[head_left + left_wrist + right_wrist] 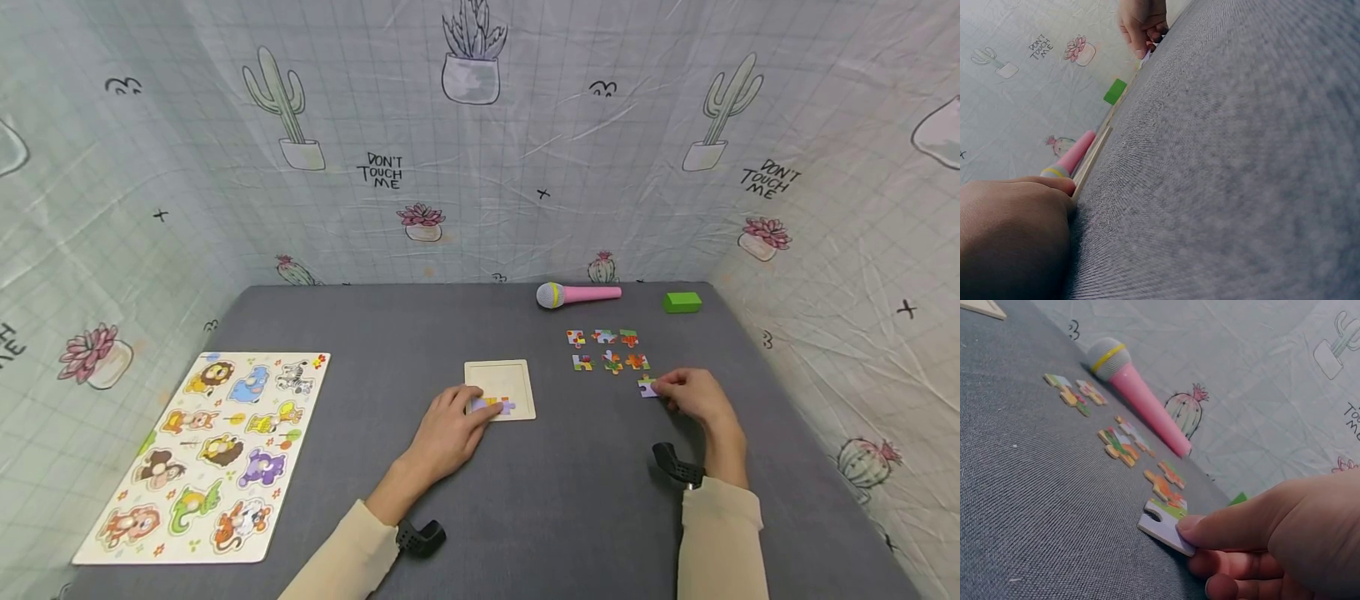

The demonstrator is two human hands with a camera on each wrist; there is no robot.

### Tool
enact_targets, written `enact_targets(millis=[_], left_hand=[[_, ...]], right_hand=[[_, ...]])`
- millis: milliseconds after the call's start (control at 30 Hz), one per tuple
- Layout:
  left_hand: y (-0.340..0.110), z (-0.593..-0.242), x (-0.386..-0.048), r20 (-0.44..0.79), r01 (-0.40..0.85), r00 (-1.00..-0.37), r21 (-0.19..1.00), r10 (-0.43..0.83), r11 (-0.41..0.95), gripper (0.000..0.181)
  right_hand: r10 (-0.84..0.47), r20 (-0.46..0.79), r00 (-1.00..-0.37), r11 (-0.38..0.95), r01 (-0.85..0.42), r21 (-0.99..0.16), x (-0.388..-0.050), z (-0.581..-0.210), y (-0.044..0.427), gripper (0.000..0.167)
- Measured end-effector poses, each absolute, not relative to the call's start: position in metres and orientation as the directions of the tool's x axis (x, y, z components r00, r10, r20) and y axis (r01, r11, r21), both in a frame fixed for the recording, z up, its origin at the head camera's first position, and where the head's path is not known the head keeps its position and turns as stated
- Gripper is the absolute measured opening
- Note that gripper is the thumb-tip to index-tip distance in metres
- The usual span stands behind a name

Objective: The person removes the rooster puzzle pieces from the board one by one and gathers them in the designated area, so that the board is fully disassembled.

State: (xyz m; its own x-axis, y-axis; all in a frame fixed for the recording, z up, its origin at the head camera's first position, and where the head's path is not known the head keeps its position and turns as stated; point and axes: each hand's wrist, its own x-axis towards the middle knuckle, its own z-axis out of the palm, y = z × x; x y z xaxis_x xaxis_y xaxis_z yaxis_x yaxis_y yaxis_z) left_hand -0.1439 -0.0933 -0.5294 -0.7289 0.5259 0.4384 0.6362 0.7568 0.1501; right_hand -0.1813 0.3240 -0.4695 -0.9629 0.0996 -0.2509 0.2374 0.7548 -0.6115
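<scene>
My right hand pinches a lilac and green jigsaw puzzle piece between thumb and fingers, with one edge tilted up in the right wrist view. Several colourful puzzle pieces lie in two loose rows just beyond that hand. At the middle of the table is a small square wooden puzzle tray. My left hand rests at the tray's left side, its fingertips touching joined lilac and yellow pieces along the lower part. The fingers partly hide those pieces.
Behind the loose pieces lies a pink toy microphone, with a green block to its right. A large animal puzzle board covers the table's left side. Patterned cloth walls stand along the back and sides.
</scene>
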Motion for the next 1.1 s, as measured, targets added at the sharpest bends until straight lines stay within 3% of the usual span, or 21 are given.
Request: enact_targets(millis=[467, 733, 1100], left_hand=[[-0.092, -0.529, -0.145, 0.433, 0.633, -0.736, 0.165, 0.521, 0.757, 0.030], [-0.093, -0.529, -0.144, 0.430, 0.637, -0.735, 0.173, 0.524, 0.751, 0.030], [-0.093, -0.529, -0.144, 0.418, 0.631, -0.747, 0.198, 0.518, 0.750, 0.029]], right_hand=[[0.124, -0.197, -0.972, 0.777, 0.219, -0.590, -0.184, -0.474, 0.322, 0.026], [0.133, -0.220, -0.966, 0.751, 0.243, -0.614, -0.183, -0.471, 0.323, 0.030], [0.137, -0.150, -0.979, 0.750, 0.202, -0.630, -0.186, -0.465, 0.311, 0.036]])
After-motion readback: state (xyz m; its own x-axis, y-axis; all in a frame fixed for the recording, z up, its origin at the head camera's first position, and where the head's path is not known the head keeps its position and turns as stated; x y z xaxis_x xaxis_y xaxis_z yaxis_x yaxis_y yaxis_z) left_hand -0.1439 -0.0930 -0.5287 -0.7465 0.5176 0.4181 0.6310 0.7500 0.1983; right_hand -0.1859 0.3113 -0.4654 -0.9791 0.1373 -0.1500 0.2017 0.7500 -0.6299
